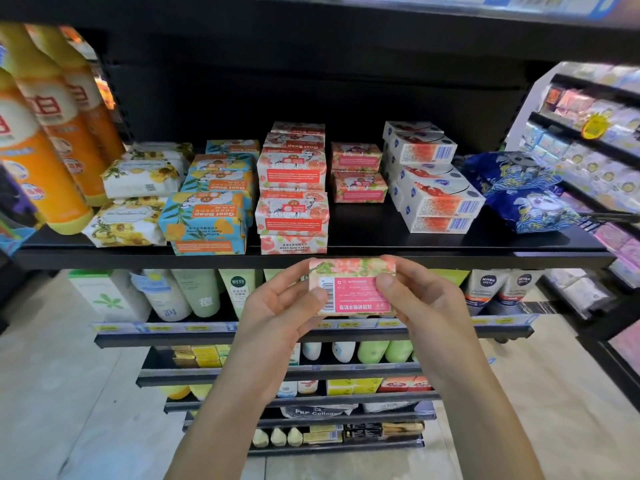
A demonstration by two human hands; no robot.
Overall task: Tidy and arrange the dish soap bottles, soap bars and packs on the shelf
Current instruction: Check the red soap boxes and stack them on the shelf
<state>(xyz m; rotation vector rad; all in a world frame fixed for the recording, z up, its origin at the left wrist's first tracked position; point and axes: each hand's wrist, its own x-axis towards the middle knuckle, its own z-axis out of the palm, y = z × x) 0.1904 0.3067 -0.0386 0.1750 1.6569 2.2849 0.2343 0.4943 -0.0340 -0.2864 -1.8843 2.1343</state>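
Soap bar in pink floral wrapping (356,292) was pinched at its ends by left hand (277,308) and right hand (420,306), label inverted. It seemed best turned upright, then laid square on the low pink soap stack (358,176) above the hands.

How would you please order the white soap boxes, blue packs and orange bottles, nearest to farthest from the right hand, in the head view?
From the right hand:
1. white soap boxes, directly above.
2. blue packs, right end.
3. orange bottles, far left.
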